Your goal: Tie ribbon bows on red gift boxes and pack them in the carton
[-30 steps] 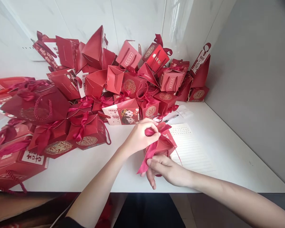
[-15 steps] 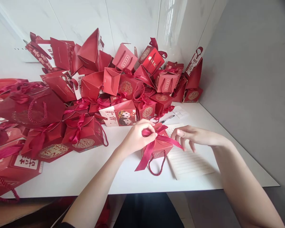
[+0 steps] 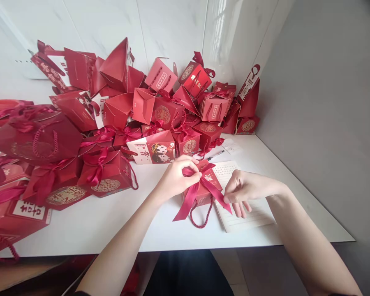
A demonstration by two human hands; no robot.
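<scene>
A small red gift box (image 3: 210, 181) with a rope handle stands on the white table (image 3: 117, 222) in front of me. A dark pink ribbon (image 3: 188, 201) is wrapped over its top, one tail hanging down at the left. My left hand (image 3: 175, 177) pinches the ribbon at the box's top. My right hand (image 3: 245, 190) pinches the ribbon's other tail (image 3: 217, 196) and holds it out to the right of the box.
A large heap of red gift boxes and bags (image 3: 160, 102) fills the back and left of the table, up to the tiled wall. A lined notebook (image 3: 249, 213) lies under my right hand, with a pen (image 3: 216, 154) behind it. A grey wall (image 3: 320, 107) bounds the right side.
My right hand went from below the box out to the right with its fingers spread, then came back and took hold of the right ribbon tail. The left hand stayed at the knot.
</scene>
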